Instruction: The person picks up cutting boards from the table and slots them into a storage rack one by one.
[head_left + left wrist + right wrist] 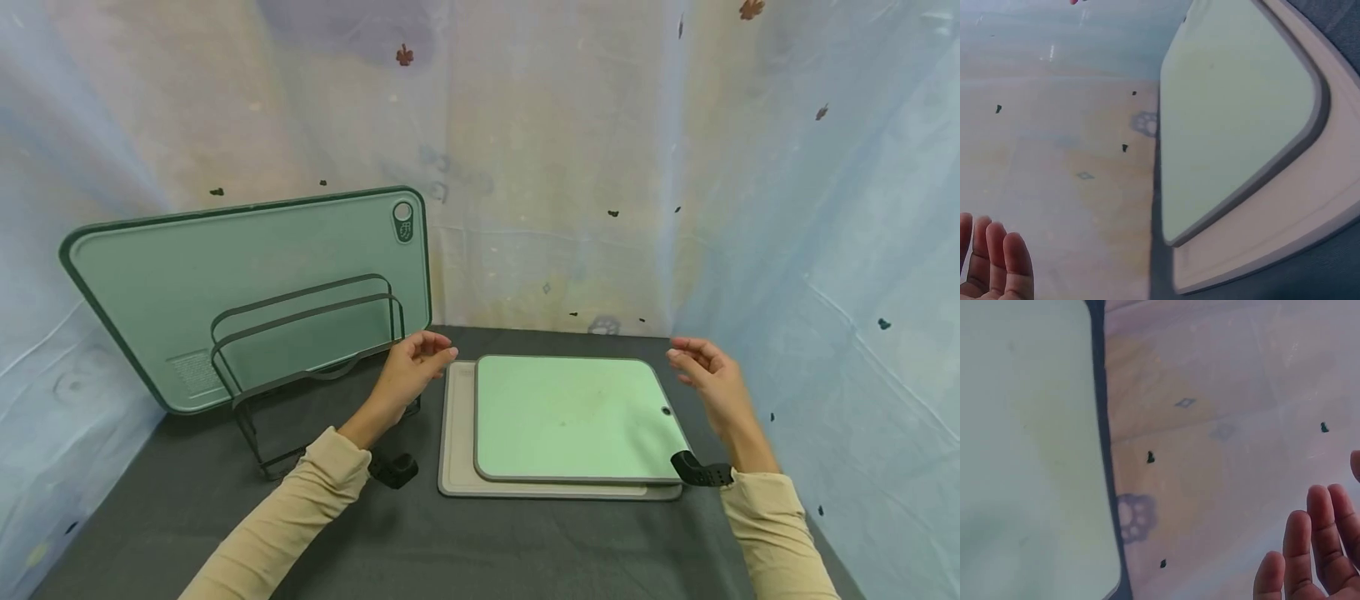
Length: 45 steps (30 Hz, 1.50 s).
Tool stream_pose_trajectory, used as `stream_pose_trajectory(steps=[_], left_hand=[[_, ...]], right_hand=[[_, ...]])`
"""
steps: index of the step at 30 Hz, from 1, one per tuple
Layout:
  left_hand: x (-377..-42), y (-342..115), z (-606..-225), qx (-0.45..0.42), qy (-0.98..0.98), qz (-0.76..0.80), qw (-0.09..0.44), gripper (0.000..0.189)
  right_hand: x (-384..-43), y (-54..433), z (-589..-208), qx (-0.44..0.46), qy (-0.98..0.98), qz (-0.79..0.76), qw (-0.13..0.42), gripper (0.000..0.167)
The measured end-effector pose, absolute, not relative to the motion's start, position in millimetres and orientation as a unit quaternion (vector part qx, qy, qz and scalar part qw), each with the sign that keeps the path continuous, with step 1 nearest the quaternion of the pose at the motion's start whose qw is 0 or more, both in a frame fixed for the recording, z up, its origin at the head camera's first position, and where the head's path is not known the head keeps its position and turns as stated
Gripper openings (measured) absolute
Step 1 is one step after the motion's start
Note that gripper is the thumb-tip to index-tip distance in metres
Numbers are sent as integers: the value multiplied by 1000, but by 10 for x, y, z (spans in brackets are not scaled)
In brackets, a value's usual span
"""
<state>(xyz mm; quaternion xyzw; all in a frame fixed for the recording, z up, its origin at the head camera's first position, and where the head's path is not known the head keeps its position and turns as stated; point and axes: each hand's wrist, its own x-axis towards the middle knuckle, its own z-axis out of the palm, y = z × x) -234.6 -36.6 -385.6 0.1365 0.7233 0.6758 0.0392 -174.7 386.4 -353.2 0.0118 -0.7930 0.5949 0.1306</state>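
A light green cutting board [570,417] lies flat on top of a larger beige cutting board [457,450], whose left and front edges show. My left hand [408,371] hovers by their far left corner, in front of the wire rack, with fingers loosely bent and nothing held. Past the right side of the boards, my right hand [708,379] is raised, also holding nothing. Both wrist views show relaxed fingers [997,259] apart from the boards. A big dark-rimmed green cutting board [300,250] stands on edge, leaning in the black wire rack [300,312] at the left.
The dark grey tabletop [465,550] extends around the boards. A pastel patterned curtain [555,167] hangs behind the table and along both sides. Black bands with small devices [393,471] are on both wrists.
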Motion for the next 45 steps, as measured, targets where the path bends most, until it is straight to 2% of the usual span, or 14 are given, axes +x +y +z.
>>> stream_pose_trajectory(steps=[10,29,42,45], left_hand=[[-2334,-295,-4091,113,736,667,36,27],[-2338,-139,-4448,69,747,659,53,20],[-2373,-68,-4631,64,772,628,78,27],[-2372,-56,-4675,66,776,621,92,27]], right_hand=[[-1734,3975,-3717,-25,-827,549,116,18],[-1674,4149,-4035,-94,-870,481,52,58],[-1636,4214,-4165,-110,-887,448,-6,57],[-1728,4427,-4412,-105,-888,448,-2,71]])
